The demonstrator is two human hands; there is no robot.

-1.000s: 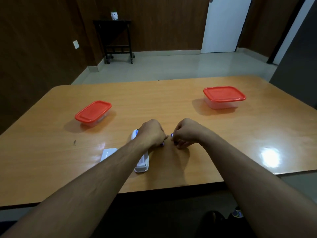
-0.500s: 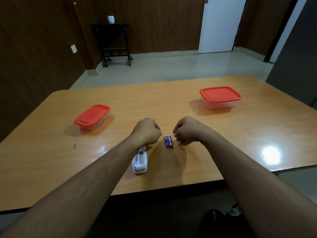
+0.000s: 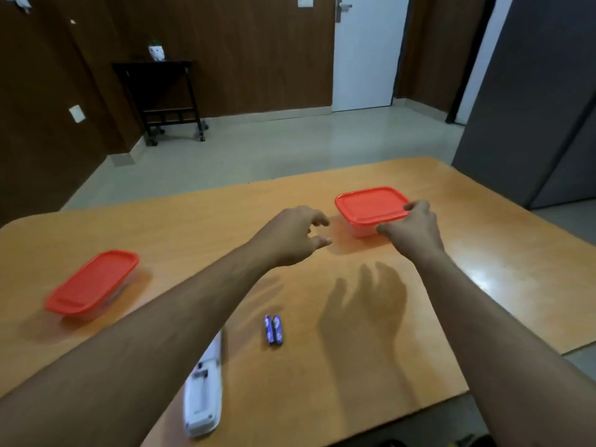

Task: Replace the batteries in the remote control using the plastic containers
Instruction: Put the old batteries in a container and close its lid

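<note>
Head view: batteries [image 3: 273, 329] beside remote [image 3: 203, 398], far container [image 3: 371, 208] gripped

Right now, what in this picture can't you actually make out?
- Contents of the red-lidded clear plastic container under the right hand: head view, lid covers them.
- Contents of the other red-lidded container: same.
- Upper part of the white remote control: left forearm hides it, and it is blurred.
- Print on the two blue batteries: too small.
- Left hand: open, touching nothing.

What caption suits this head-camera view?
Right hand grips red-lidded plastic container; two blue batteries lie beside white remote control.
</note>
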